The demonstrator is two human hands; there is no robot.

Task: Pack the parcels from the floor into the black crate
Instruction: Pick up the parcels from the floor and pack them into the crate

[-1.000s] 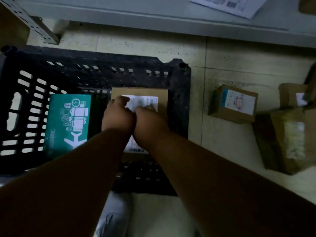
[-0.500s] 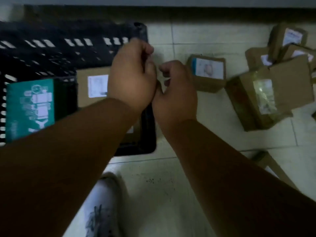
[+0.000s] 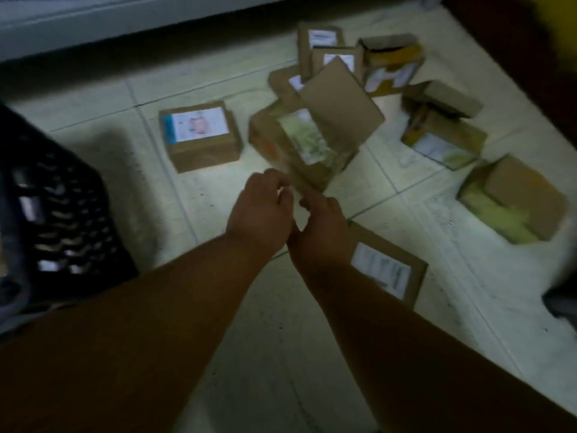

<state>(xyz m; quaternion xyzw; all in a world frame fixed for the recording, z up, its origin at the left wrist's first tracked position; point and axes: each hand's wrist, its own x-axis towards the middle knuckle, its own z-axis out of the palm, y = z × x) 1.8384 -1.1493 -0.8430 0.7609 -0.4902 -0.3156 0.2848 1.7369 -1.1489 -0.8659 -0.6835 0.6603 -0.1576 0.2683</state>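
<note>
Both hands, left hand (image 3: pixel 260 210) and right hand (image 3: pixel 321 228), are held loosely curled and empty over the floor (image 3: pixel 281 339), a labelled parcel (image 3: pixel 387 270) half hidden under the right wrist, blurred parcels (image 3: pixel 315 135) scattered toward one o'clock, the black crate (image 3: pixel 56 214) cut off at nine o'clock.
</note>
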